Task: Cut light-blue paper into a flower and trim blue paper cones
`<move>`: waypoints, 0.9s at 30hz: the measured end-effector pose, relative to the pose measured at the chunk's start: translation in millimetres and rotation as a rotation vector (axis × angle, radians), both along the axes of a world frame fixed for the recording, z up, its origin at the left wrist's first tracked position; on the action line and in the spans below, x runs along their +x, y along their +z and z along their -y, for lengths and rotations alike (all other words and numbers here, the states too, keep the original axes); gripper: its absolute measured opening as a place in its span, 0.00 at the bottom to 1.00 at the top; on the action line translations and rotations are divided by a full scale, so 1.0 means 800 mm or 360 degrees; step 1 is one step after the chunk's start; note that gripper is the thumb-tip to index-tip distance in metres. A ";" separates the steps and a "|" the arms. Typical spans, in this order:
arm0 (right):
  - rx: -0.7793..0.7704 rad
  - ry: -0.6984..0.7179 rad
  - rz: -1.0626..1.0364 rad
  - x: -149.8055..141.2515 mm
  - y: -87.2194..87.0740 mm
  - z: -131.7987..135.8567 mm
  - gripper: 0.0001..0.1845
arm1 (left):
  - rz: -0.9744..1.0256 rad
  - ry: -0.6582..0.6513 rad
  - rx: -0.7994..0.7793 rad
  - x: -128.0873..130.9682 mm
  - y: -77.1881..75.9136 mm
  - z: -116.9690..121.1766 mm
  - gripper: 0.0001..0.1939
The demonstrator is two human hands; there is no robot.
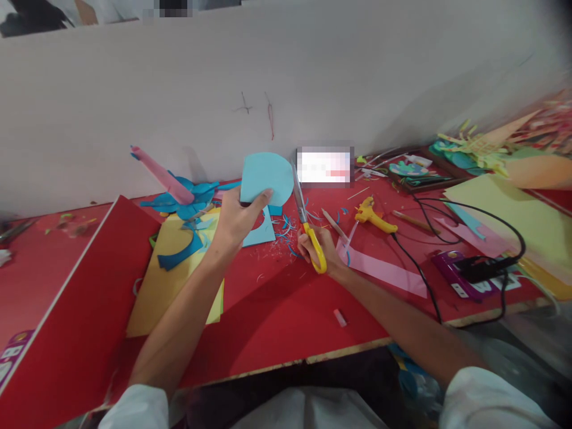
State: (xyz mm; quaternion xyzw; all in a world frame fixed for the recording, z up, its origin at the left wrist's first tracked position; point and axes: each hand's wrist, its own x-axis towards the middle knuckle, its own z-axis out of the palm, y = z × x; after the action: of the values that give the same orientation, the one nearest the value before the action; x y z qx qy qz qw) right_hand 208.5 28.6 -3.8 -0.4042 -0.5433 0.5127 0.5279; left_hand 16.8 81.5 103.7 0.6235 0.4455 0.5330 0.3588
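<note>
- Red tabletop (277,316) against a pale wall (134,83), strewn with blue offcuts (286,224).
- Left hand (236,217): its grip pinches a light-blue craft sheet (267,173) above the tabletop, apparently leaving the curved edge free.
- Right hand (324,247) grasps yellow-handled scissors (304,215), blades upward beside that curve (touching or not, I cannot tell).

White, short-looking sleeves end near the elbows: the left sleeve (134,410) has a plain edge, the right sleeve (489,399) soft, loose folds. The left hand (236,217) and right hand (328,249) are bare. The shirt front (304,410) (only a low strip shows) is pale greyish white.
</note>
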 end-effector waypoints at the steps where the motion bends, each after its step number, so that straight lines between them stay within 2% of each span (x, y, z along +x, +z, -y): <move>1: 0.0004 -0.0001 0.0003 0.000 -0.001 0.000 0.36 | -0.0001 0.0003 0.0005 0.000 0.001 0.000 0.26; 10: -0.0035 -0.0041 0.0038 0.000 0.005 0.000 0.31 | 0.0018 0.0055 0.0024 0.003 0.009 0.003 0.26; 16: -0.0082 -0.0025 0.0042 0.001 0.001 0.000 0.28 | 0.0066 0.0056 0.0057 0.001 0.015 0.003 0.24; 27: 0.0087 0.0072 -0.0107 -0.007 -0.013 -0.004 0.38 | 0.0025 0.0000 0.0043 -0.002 0.014 0.002 0.24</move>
State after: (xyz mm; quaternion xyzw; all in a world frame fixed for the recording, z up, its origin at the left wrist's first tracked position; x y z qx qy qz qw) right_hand 202.7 31.5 -13.8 -0.3598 -0.5482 0.5226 0.5449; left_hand 15.2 79.8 114.9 0.6240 0.4354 0.5439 0.3538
